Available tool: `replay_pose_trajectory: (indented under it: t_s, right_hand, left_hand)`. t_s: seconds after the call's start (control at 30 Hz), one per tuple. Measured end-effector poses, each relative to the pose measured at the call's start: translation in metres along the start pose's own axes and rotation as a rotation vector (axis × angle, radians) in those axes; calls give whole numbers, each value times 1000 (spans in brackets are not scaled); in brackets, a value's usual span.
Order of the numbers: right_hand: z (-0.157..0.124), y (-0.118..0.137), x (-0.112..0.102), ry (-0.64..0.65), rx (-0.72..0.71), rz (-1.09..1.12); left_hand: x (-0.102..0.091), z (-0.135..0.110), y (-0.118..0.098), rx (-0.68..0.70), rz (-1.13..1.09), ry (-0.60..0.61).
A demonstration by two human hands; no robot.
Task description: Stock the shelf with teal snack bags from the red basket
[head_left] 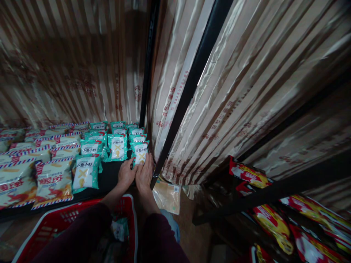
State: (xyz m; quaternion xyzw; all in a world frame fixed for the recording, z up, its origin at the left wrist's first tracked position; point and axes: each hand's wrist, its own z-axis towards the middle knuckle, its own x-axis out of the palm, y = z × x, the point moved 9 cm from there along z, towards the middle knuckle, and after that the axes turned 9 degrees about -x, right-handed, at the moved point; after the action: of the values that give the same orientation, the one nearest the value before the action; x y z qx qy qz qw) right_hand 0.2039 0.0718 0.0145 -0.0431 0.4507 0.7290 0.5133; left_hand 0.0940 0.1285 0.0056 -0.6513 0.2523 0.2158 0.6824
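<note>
At the right end of a black shelf (109, 175), a teal-and-white snack bag (140, 151) stands at the front of a row of similar bags. My left hand (127, 174) is at its lower left corner, fingers bent against it. Along its lower right side lies my right hand (144, 171), with the fingers pressed to the packet. The two hands hold it between them, and their thumbs are close together. Left of it stand more teal bags, among them one teal bag (117, 147) in the middle row and another teal bag (86, 172) nearer the front edge.
White-and-red snack bags (55, 179) fill the shelf's left part. Below is a red basket (135, 223) with teal packets (120, 229) inside. A black post (189, 95) rises beside my right hand, before a pleated curtain (219, 91). Red-and-yellow bags (270, 219) lie on a right-hand shelf.
</note>
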Motion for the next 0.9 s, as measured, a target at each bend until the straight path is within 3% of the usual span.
replay_pose_trajectory:
  t_s: [0.1,0.23,0.37,0.6,0.9]
  right_hand:
    - [-1,1,0,1,0,-20]
    - [-2,3,0,2,-29,-53]
    - [-1,0,4,21,-30,-44]
    - [0,-7,11,66,4,-34]
    - [-3,-2,6,63,-23,-50]
  left_hand:
    - [-4,-2,2,37,-39,-70]
    - [-11,-8,-4,191,-58,-173]
    - [-6,-7,-9,269,-69,-112]
    - [-2,-6,-8,213,-24,-63]
    - [-2,-9,-5,292,-23,-135]
